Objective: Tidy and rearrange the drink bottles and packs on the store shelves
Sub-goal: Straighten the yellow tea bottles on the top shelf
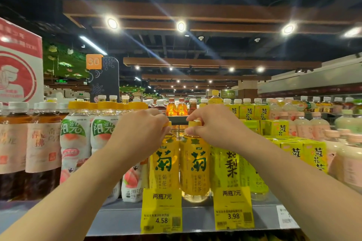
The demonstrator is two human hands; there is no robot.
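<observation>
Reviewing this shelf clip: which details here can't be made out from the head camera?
- Cap of the left chrysanthemum tea bottle: mostly covered by the left hand.
- Right hand grip on the right chrysanthemum tea bottle: the fingers hide how tightly the cap is pinched.
- Loquat-pear bottle: top hidden by the right wrist.
- White price label: blurred and unreadable.

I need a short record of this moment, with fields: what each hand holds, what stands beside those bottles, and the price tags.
left hand: grips the cap of the left yellow tea bottle
right hand: pinches the cap of the right yellow tea bottle
left neighbours: white peach drink bottles
right neighbours: green pear drink bottle, then yellow cartons
price tags: 4.58 tag; 3.98 tag
</observation>
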